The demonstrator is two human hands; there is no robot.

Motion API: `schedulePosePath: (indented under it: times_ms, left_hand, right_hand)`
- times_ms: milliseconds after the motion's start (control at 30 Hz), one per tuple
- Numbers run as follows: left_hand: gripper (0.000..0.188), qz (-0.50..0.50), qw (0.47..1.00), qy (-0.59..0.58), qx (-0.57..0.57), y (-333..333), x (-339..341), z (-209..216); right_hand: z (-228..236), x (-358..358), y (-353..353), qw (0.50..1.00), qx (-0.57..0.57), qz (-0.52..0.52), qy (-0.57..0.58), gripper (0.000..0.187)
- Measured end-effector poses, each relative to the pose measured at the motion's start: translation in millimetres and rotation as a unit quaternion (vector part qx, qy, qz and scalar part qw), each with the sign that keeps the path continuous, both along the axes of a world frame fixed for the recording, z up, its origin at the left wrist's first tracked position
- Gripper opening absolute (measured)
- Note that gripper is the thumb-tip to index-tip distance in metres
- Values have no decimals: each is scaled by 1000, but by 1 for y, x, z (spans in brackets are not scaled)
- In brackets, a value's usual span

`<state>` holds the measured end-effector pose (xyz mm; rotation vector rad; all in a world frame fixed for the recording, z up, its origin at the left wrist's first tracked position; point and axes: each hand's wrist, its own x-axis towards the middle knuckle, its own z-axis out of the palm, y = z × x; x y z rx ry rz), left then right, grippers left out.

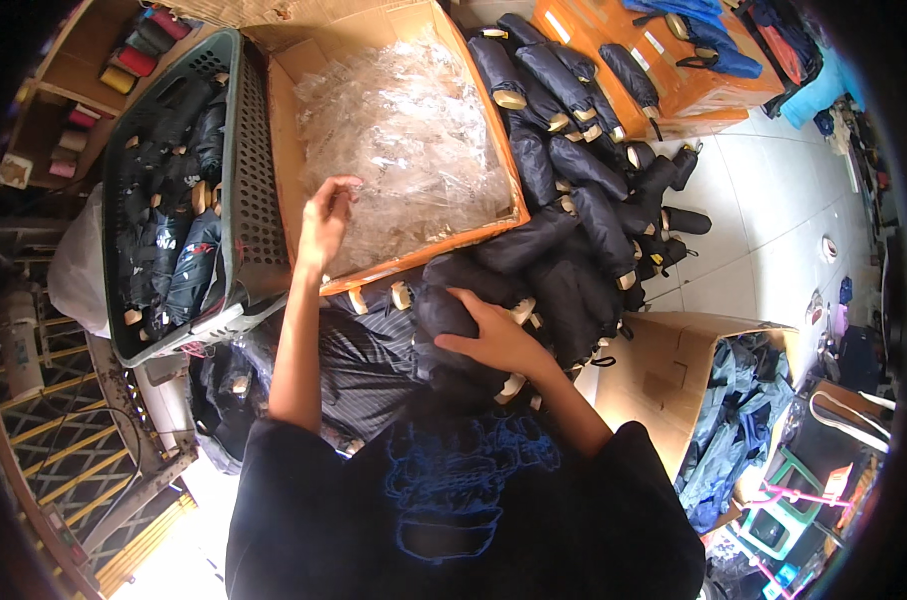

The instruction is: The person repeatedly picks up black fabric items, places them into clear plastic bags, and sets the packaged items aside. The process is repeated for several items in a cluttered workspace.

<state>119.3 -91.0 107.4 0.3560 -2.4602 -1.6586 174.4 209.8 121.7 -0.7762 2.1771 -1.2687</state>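
Note:
My right hand is wrapped round a dark folded umbrella in front of me, thumb and fingers on its cloth cover. My left hand is raised over the near left part of an open cardboard box, its fingers loosely apart with nothing seen in them. Clear plastic sleeves lie in a loose heap inside that box. Beside my right hand and beyond it spreads a pile of dark folded umbrellas, many with pale handle ends.
At the left stands a grey plastic basket full of black folded umbrellas. An orange-taped carton is at the far right. Nearer on the right, another cardboard box holds blue-grey cloth. Thread spools sit on a shelf at the far left.

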Motion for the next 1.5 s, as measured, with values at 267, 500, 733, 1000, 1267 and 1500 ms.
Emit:
schedulePosePath:
  times_ms: [267, 500, 733, 1000, 1267, 1500]
  left_hand:
    - [22, -19, 997, -22, 73, 3, 82, 101]
    - [24, -197, 980, 23, -15, 17, 105, 125]
    - [36, 36, 952, -37, 303, 48, 121, 70]
    - [18, 36, 972, -18, 233, 34, 139, 64]
    - [16, 45, 989, 6, 138, 27, 140, 76]
    - [47, 8, 946, -55, 320, 85, 137, 64]
  right_hand:
    - [2, -16, -28, 984, 64, -36, 160, 48]
    - [62, -45, -18, 919, -294, -118, -235, 30]
    - [50, -34, -18, 905, -293, -203, -231, 21]
    - [40, -36, -1, 926, -224, -180, -244, 21]
    - [42, -37, 7, 969, -123, -17, -216, 13]
    - [27, -7, -24, 924, -262, -200, -194, 11]
